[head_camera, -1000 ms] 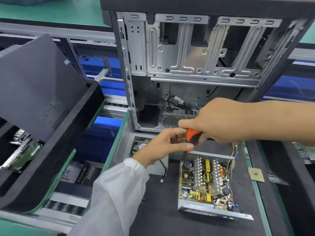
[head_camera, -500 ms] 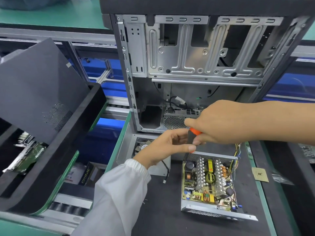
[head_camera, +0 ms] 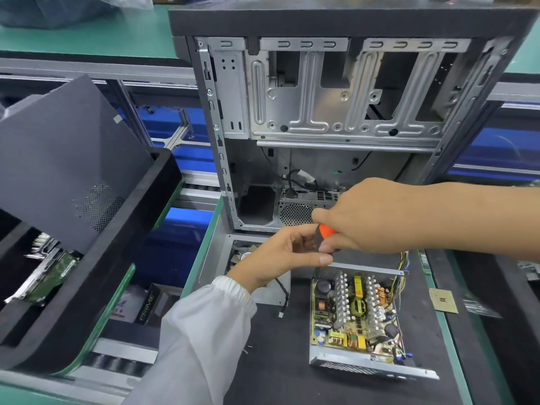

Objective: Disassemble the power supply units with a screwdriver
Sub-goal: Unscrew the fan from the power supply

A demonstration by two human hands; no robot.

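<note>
Orange-handled screwdriver gripped by right hand, boxy metal power supply open

White sleeve — elastic cuff, right forearm bare

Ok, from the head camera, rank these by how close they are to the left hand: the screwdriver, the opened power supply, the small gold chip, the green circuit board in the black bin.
1. screwdriver, at the left hand's fingertips
2. opened power supply, just right and nearer the camera
3. gold chip, far right on the mat
4. green circuit board, far left in the black bin
</note>
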